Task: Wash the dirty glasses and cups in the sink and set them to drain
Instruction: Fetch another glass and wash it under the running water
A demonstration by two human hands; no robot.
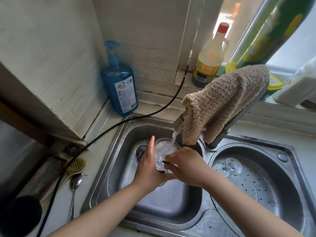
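Observation:
A clear drinking glass (164, 151) is held upright over the left sink basin (153, 204), under the tap's running water (174, 138); it is full of churning water. My left hand (149, 165) holds the glass from the left, its fingers lying along the wall. My right hand (185, 165) grips the glass from the right near its rim, and something small and dark shows at its fingertips. A stemmed glass (232, 166) stands upside down in the round right basin (273, 190), foot up.
A tan fleecy cloth (224, 101) hangs over the tap neck. A blue soap pump bottle (120, 84) stands in the corner behind the sink. A black cable (95, 142) crosses the left counter, beside a spoon (75, 183), a brush and a steel scourer. Bottles line the windowsill.

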